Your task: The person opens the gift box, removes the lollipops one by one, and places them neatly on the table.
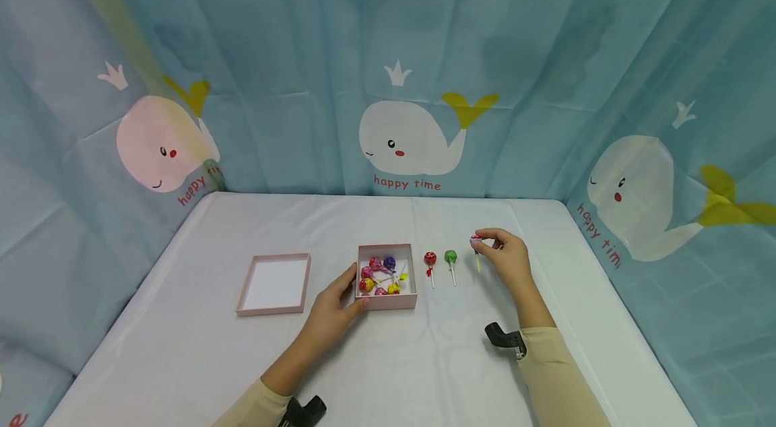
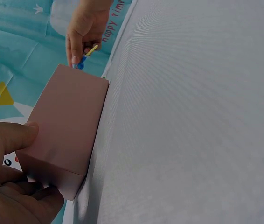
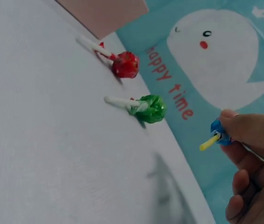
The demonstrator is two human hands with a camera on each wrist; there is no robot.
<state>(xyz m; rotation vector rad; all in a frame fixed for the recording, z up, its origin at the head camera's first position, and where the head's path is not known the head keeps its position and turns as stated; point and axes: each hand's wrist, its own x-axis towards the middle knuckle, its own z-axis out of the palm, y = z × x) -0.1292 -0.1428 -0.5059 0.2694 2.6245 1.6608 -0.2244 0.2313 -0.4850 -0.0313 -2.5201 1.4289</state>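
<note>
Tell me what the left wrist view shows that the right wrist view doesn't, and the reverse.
Only the left wrist view shows the left hand, gripping a corner of the pink box.

Only the right wrist view shows the red lollipop and, in full, the green lollipop, both lying with white sticks.

Both show the right hand pinching the yellow-stick lollipop, at least part of the box, the white cloth and the blue-green curtain with "happy time" lettering.

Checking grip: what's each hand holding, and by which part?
Right hand: yellow-stick lollipop, by its wrapped head. Left hand: pink box, by its near left corner.
</note>
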